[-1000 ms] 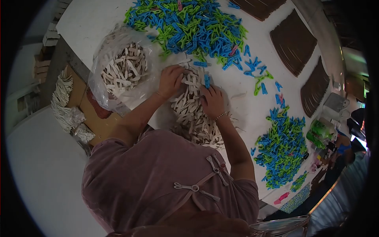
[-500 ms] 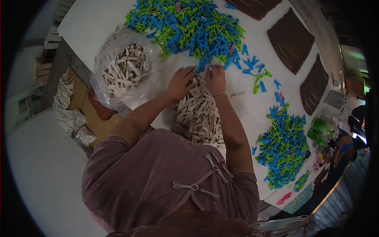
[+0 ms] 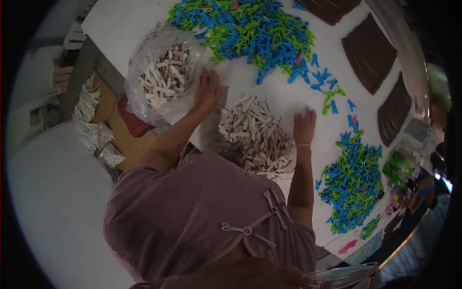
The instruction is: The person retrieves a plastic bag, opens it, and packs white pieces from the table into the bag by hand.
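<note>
The left hand is released, its fingers stretched toward the far side, just beside the right edge of the bag; whether it touches the plastic, I cannot tell.

At the left, bundles of white, thin strands lie on a flat brown board, and near its right part is a dark red, rough-looking piece. To the right of this, on the white, flat table, stands the transparent, crumpled plastic bag, with whitish, flat, elongated pieces inside it.

In the middle, near the person, lies a loose heap of the same kind of pieces, to the near right of the left hand. Far behind it spreads a big heap of blue and bright green plastic clips, shaped like clothespins.

The right hand is also released, with its fingers slightly parted, and is just to the right of the pale heap. More to the right is a second blue and green clip heap, and farther away lie dark brown, fan-shaped bundles of strips.
</note>
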Tool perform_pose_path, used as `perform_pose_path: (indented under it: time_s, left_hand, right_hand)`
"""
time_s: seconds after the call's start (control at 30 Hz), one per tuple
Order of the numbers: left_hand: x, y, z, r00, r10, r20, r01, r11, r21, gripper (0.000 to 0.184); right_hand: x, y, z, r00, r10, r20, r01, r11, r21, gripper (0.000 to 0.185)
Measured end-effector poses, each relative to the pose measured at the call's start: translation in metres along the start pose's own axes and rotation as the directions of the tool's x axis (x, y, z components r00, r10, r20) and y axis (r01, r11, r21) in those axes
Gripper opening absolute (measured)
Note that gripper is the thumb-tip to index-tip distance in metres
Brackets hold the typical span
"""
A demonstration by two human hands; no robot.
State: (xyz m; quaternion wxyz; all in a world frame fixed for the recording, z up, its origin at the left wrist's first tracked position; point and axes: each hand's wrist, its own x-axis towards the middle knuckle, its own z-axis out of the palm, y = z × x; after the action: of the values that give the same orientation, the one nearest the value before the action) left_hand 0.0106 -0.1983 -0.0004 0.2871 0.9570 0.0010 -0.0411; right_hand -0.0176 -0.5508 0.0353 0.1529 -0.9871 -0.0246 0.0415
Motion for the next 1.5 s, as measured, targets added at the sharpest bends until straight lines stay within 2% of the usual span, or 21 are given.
perform_pose_path:
  time_s: [0.07,0.17,0.23,0.27,0.33,0.37,0.4,0.47,0.53,0.57,0.63,0.77,0.8,0.87,0.9,0.97,1.13,1.23,1.27,1.3,1.5]
  left_hand:
    - [0.0,0.002,0.01,0.991,0.109,-0.073,-0.108,0.994,0.014,0.062]
    - [-0.012,0.008,0.013,0.923,0.378,0.075,-0.383,0.921,0.071,0.063]
    - [-0.025,0.021,0.013,0.852,0.489,0.187,-0.482,0.872,-0.087,0.064]
    - [-0.033,0.025,0.011,0.78,0.57,0.26,-0.524,0.821,-0.228,0.065]
    - [-0.039,0.025,0.006,0.745,0.601,0.289,-0.509,0.793,-0.336,0.07]
    - [-0.042,0.022,0.003,0.733,0.612,0.295,-0.476,0.772,-0.421,0.074]
    - [-0.044,0.016,0.0,0.724,0.619,0.304,-0.478,0.768,-0.425,0.074]
    - [-0.045,0.005,-0.007,0.815,0.551,0.181,-0.525,0.833,-0.174,0.084]
    - [-0.047,0.001,-0.003,0.829,0.531,0.177,-0.521,0.848,-0.103,0.088]
    - [-0.049,0.0,-0.002,0.849,0.502,0.165,-0.505,0.863,-0.028,0.092]
    - [-0.048,0.017,0.001,0.84,0.513,0.179,-0.51,0.858,-0.063,0.094]
    - [-0.063,0.048,0.027,0.799,0.565,0.206,-0.548,0.825,-0.139,0.098]
    - [-0.066,0.053,0.033,0.798,0.576,0.177,-0.56,0.817,-0.135,0.094]
    - [-0.068,0.063,0.035,0.792,0.587,0.168,-0.553,0.806,-0.209,0.092]
    - [-0.07,0.067,0.036,0.787,0.595,0.165,-0.538,0.792,-0.289,0.09]
    - [-0.078,0.077,0.04,0.78,0.62,0.086,-0.584,0.771,-0.253,0.083]
    - [-0.077,0.103,0.038,0.866,0.493,0.085,-0.406,0.791,-0.458,0.068]
    - [-0.077,0.113,0.032,0.913,0.388,0.127,-0.25,0.776,-0.579,0.062]
    - [-0.077,0.116,0.031,0.925,0.343,0.161,-0.168,0.752,-0.637,0.059]
    - [-0.077,0.116,0.035,0.93,0.336,0.152,-0.169,0.755,-0.634,0.059]
    - [-0.076,0.135,0.046,0.944,0.328,-0.014,-0.286,0.799,-0.53,0.05]
  right_hand:
    - [-0.022,-0.003,0.023,0.994,-0.083,-0.069,0.088,0.994,0.072,0.039]
    - [-0.048,-0.031,0.006,0.985,-0.089,0.144,0.04,0.949,0.313,0.044]
    - [-0.068,-0.04,0.0,0.931,-0.267,0.25,0.127,0.877,0.464,0.037]
    - [-0.083,-0.04,-0.009,0.94,-0.228,0.255,0.088,0.881,0.464,0.037]
    - [-0.106,-0.037,-0.028,0.996,-0.086,-0.037,0.094,0.938,0.333,0.036]
    - [-0.126,-0.029,-0.029,0.98,0.162,-0.114,-0.106,0.916,0.386,0.035]
    - [-0.154,-0.017,-0.029,0.901,0.397,-0.176,-0.285,0.846,0.451,0.034]
    - [-0.222,0.015,-0.006,0.583,0.797,-0.156,-0.576,0.541,0.613,0.032]
    - [-0.298,0.039,0.016,0.36,0.923,0.134,-0.751,0.202,0.628,0.046]
    - [-0.306,0.025,0.009,0.353,0.926,0.134,-0.752,0.195,0.63,0.046]
    - [-0.293,-0.026,-0.011,-0.048,0.857,0.513,-0.7,-0.395,0.595,0.065]
    - [-0.24,-0.063,0.015,0.248,0.835,0.491,-0.608,-0.26,0.75,0.076]
    - [-0.227,-0.065,0.024,0.257,0.833,0.49,-0.606,-0.256,0.753,0.076]
    - [-0.205,-0.07,0.043,0.456,0.83,0.322,-0.64,0.055,0.766,0.08]
    - [-0.192,-0.072,0.047,0.463,0.826,0.321,-0.639,0.06,0.767,0.08]
    - [-0.167,-0.079,0.05,0.534,0.829,0.163,-0.702,0.329,0.632,0.085]
    - [-0.106,-0.105,0.026,0.621,0.749,0.232,-0.597,0.261,0.758,0.084]
    - [-0.084,-0.115,0.02,0.729,0.665,0.16,-0.443,0.281,0.851,0.074]
    - [-0.079,-0.117,0.014,0.847,0.509,0.154,-0.291,0.203,0.935,0.068]
    - [-0.075,-0.119,0.009,0.934,0.339,0.113,-0.15,0.087,0.985,0.061]
    - [-0.063,-0.112,0.017,0.952,0.287,0.111,-0.097,-0.064,0.993,0.062]
